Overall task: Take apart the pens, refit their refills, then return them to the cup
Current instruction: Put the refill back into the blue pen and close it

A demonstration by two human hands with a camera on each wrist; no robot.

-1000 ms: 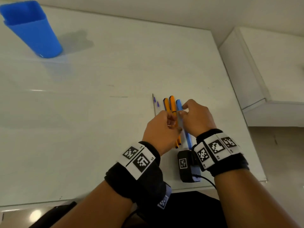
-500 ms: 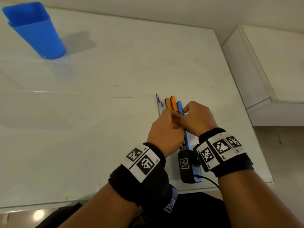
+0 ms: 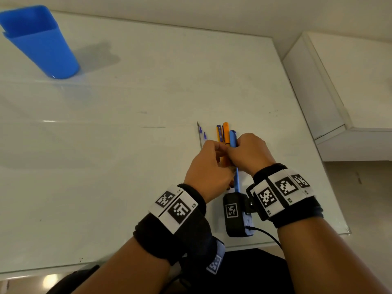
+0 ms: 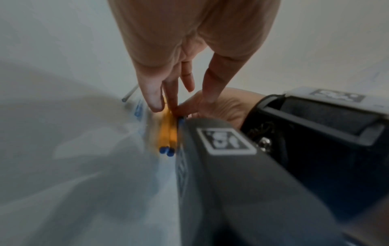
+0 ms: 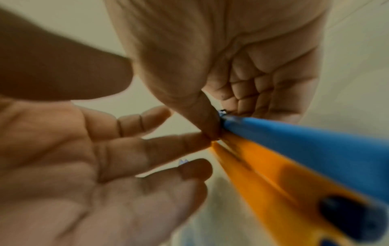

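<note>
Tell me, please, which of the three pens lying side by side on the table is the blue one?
The rightmost pen, the blue pen, beside the right hand; the two orange pens lie to its left.

home or office, white desk (image 3: 148,98), cabinet (image 3: 347,81)

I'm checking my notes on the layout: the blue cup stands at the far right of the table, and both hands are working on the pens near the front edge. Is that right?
Not quite. The head view shows the cup at the far left of the table, not the right. The rest holds: left hand and right hand are both on the pens near the front edge.
</note>
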